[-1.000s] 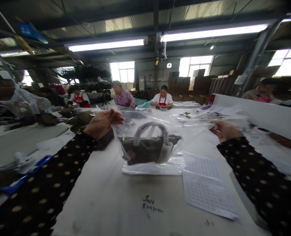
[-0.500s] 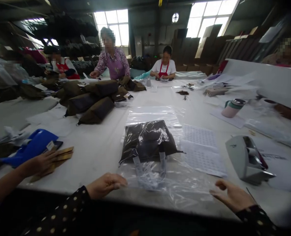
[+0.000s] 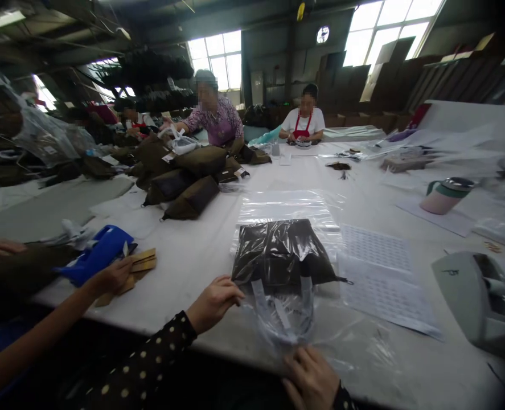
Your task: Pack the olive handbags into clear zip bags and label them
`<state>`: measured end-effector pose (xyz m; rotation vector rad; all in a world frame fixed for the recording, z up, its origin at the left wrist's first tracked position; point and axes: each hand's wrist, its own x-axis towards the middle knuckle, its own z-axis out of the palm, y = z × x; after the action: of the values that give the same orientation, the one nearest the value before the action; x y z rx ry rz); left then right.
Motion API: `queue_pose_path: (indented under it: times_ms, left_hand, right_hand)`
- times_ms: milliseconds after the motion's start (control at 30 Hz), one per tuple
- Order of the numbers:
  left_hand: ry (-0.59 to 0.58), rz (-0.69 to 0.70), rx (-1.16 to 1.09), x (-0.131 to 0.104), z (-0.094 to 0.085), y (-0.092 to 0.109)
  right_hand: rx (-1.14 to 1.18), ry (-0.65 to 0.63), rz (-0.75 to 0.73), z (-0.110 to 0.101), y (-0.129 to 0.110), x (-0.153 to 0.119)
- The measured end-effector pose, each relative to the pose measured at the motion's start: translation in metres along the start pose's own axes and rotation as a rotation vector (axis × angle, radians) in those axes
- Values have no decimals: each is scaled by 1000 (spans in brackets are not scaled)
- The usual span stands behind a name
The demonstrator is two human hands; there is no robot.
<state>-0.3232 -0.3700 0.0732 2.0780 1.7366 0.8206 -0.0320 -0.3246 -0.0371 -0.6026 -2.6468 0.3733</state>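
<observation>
Dark handbag (image 3: 278,247), lying on the white counter (image 3: 184,256) inside a clear plastic bag (image 3: 288,199); pale-wrapped handles (image 3: 258,293) looped toward the near edge, ring-tipped tab (image 3: 346,280) jutting at right. Left hand (image 3: 216,302) at the film's left margin, just beside the handbag's near corner, fingers bent and close together; pinch or mere touch, cannot tell. Right hand (image 3: 312,376) at the near end of the handle loop, fingers curled at loose film; firmness of hold likewise untellable. Handling, as judged: keep handles flat and untwisted, draw slack film evenly from both sides, smooth with light pressure, mind the tab, liable to snag thin film. At right: printed sheets (image 3: 378,273), pink mug (image 3: 442,199), grey device (image 3: 455,290). At left: co-worker's hand (image 3: 118,276) beside card strips (image 3: 143,261), blue object (image 3: 102,250). Beyond: heaped dark bags (image 3: 192,196), person in red apron (image 3: 303,122).
</observation>
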Motion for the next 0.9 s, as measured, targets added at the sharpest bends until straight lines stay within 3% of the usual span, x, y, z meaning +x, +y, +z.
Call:
queue_pose_path:
  times_ms: [100, 167, 367, 533, 667, 733, 800, 833, 900]
  left_hand:
    - [47, -15, 81, 32, 5, 9]
    - [77, -22, 180, 51, 12, 10]
    - [258, -155, 359, 80, 51, 4]
    - [367, -304, 384, 73, 110, 24]
    - [488, -347, 420, 68, 152, 41]
    - [487, -334, 453, 68, 162, 43]
    - [473, -319, 467, 70, 165, 43]
    - [467, -311, 463, 71, 165, 41]
    - [465, -294, 434, 74, 165, 35]
  right_hand:
    - [14, -127, 165, 5, 3, -1]
    - [152, -216, 326, 12, 7, 1]
    - [966, -470, 817, 26, 20, 5]
    - [1007, -479, 819, 27, 19, 9]
    - [975, -480, 730, 26, 7, 9]
    - [945, -488, 582, 15, 6, -1]
    - [896, -458, 455, -10, 24, -18]
    - [862, -381, 458, -29, 41, -28]
    - [742, -30, 651, -80, 91, -52]
